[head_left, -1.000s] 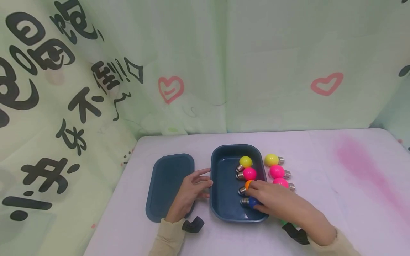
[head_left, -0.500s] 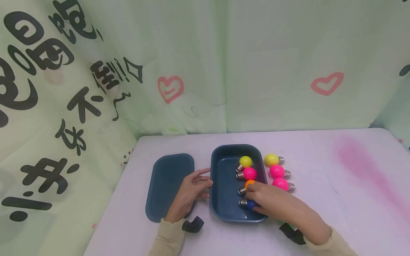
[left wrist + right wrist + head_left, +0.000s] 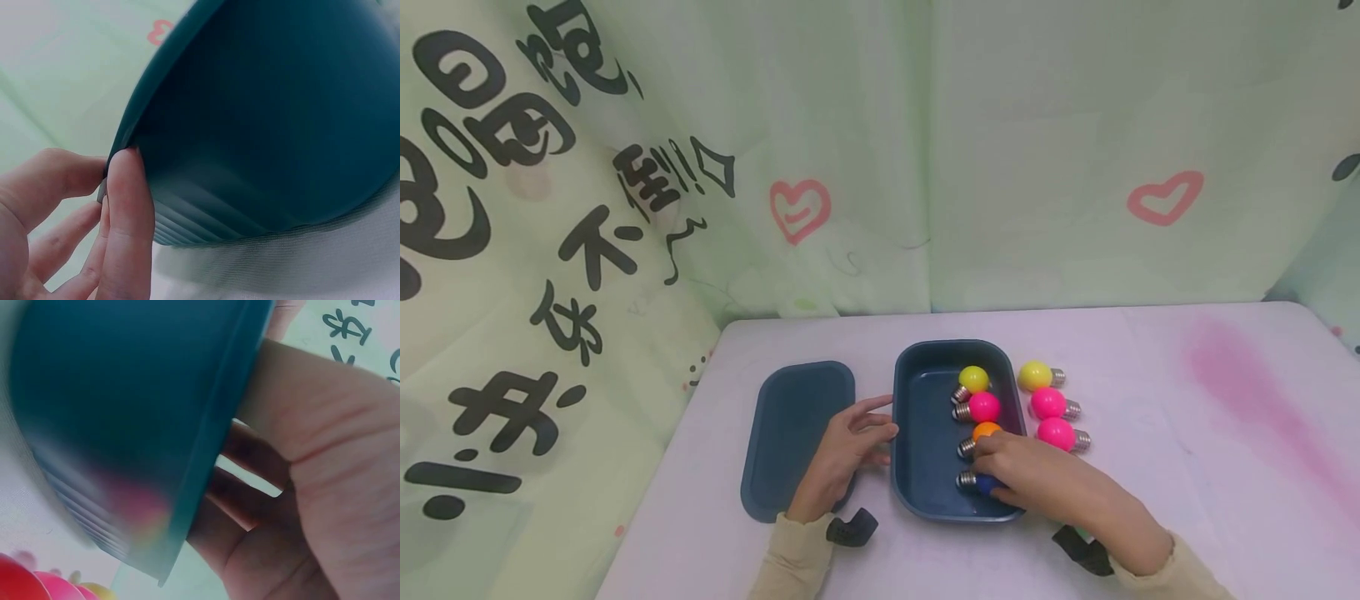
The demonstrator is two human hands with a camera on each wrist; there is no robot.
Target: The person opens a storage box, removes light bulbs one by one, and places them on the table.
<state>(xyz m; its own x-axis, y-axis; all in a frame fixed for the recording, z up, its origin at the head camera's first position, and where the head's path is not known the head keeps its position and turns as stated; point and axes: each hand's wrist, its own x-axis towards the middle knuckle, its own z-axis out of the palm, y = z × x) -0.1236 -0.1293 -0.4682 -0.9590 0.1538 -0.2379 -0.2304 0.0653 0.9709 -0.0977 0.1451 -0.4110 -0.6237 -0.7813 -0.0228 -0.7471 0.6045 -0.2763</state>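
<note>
A dark blue rectangular box (image 3: 925,500) holds several light bulbs. Inside it, the person's right hand (image 3: 1022,471) grips a blue bulb (image 3: 987,485) by its round part, its metal base pointing left. Just above that hand lies an orange bulb (image 3: 987,430), partly covered by the fingers. A pink bulb (image 3: 984,407) and a yellow bulb (image 3: 973,378) lie farther up. The left hand (image 3: 852,442) rests its fairly straight fingers against the box's left rim. In the left wrist view, its fingers (image 3: 128,219) touch the rim and outer wall. The right wrist view hides the right fingertips behind the wall.
A flat blue lid (image 3: 797,425) lies left of the box, under the left forearm. Right of the box are a yellow bulb (image 3: 1036,375) and two pink bulbs, one far (image 3: 1048,403) and one near (image 3: 1057,433). Something green shows beneath the right wrist. A printed curtain (image 3: 1015,208) hangs behind.
My right hand has shifted slightly left and down inside the box with the blue bulb, away from the orange one. The left hand has stayed at the rim.
</note>
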